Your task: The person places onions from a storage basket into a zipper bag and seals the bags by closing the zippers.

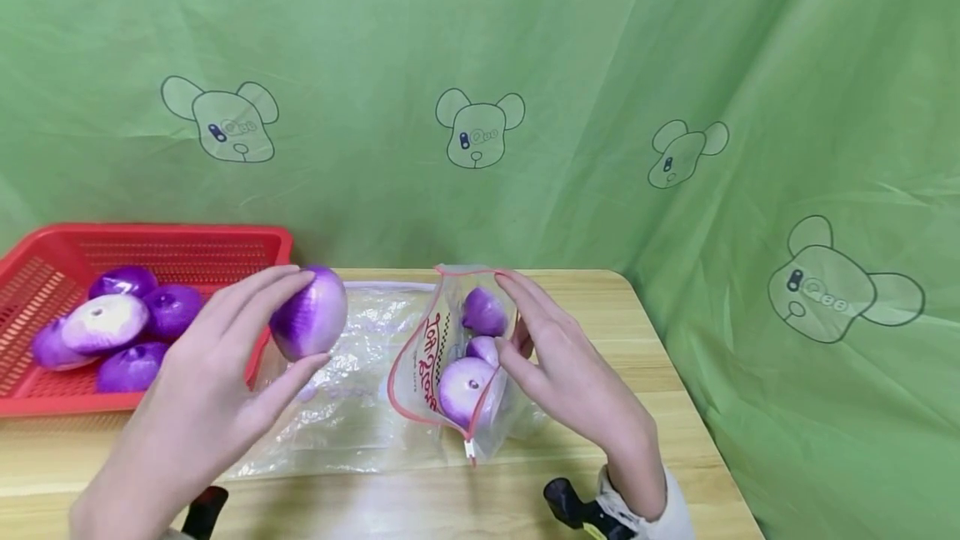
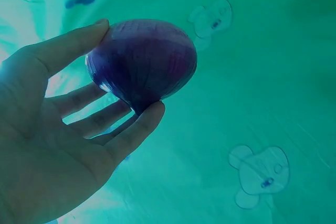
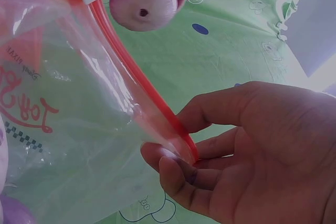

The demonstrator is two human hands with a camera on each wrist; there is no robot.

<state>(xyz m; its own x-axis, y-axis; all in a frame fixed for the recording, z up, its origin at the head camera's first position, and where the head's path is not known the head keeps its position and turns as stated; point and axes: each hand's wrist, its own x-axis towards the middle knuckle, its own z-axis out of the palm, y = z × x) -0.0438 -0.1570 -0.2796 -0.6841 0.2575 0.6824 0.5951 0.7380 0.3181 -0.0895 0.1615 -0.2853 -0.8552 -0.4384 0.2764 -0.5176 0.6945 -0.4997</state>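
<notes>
As far as can be judged from what shows, only part-way through the bagging, with more onions in view outside than in. Nearest, wearing a pale sleeve [image 1: 671, 515] and a dark fitting [image 1: 577, 507] at the right wrist. Reaching forward with the left hand [image 1: 206, 361], curled round one purple onion [image 1: 309, 312], with thumb below and fingers over the top. Holding it up over the worktop [image 1: 690, 440], between the red basket [image 1: 180, 252] and the bag [image 1: 412, 369], apart from the mouth, so not yet delivered. Coming in from the other side with the right hand [image 1: 581, 373], pinching the red-edged rim between thumb and fingers, seemingly to hold the mouth wide.

Just ahead, inside the bag, showing three loose onions [image 1: 468, 390], to be taken as the finished share. At the near end of the rim, showing a white slider [image 1: 469, 448]; by the look of the gaping mouth, closing yet to do. To the left of the bag, spread flat, with clear plastic [image 1: 360, 415]; too shiny to tell whether empty.

Farther left, counting five onions [image 1: 105, 323] in the basket, presumably left to move. Farthest, backed by green cloth [image 1: 360, 148] printed with animal heads.
</notes>
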